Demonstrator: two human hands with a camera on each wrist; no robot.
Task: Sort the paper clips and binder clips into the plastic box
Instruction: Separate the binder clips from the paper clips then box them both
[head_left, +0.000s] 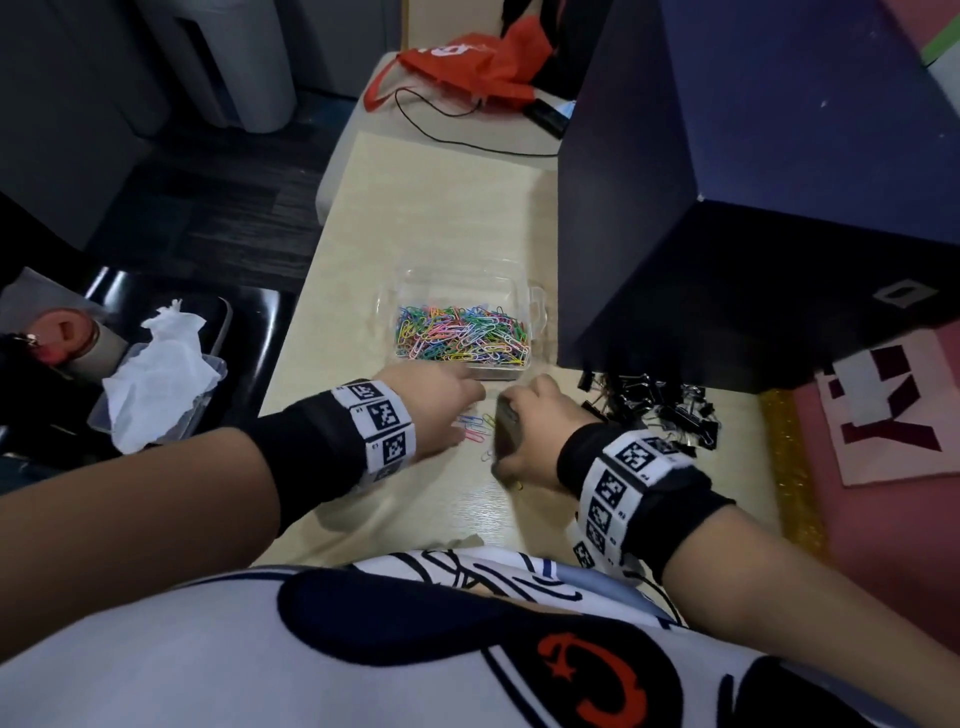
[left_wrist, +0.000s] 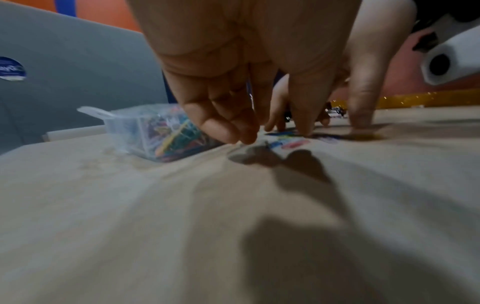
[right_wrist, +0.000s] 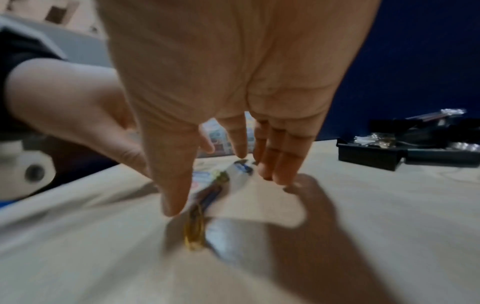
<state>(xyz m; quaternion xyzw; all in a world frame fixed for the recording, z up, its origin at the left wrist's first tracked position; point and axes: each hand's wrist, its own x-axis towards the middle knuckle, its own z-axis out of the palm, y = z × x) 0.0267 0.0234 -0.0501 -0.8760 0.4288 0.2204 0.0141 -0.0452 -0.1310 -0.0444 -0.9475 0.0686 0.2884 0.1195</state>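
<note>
1. While the head view shows both hands low over the pale bench (head_left: 395, 218), the left hand (head_left: 436, 410) and right hand (head_left: 530, 431) sit close together near its front edge, just short of the clear plastic box (head_left: 462, 317).
2. The plastic box stands mid-bench, its near half filled with coloured paper clips (head_left: 462, 335); a few loose paper clips (head_left: 475, 428) lie on the bench between the two hands.
3. A pile of black binder clips (head_left: 654, 410) lies toward the right edge of the bench, just beside the right hand and at the foot of a dark blue box (head_left: 727, 208).
4. Only the left wrist view shows the left grip from below: fingers (left_wrist: 228, 123) loosely bent, tips just above the bench, grasping nothing that can be made out.
5. Only the right wrist view shows the right grip released, thumb and fingers (right_wrist: 280, 164) spread and pointing down over a yellow paper clip (right_wrist: 193, 236) and blurred clips beside it.
6. Left of the bench, the head view alone shows crumpled tissue (head_left: 161, 374) on a black seat.
</note>
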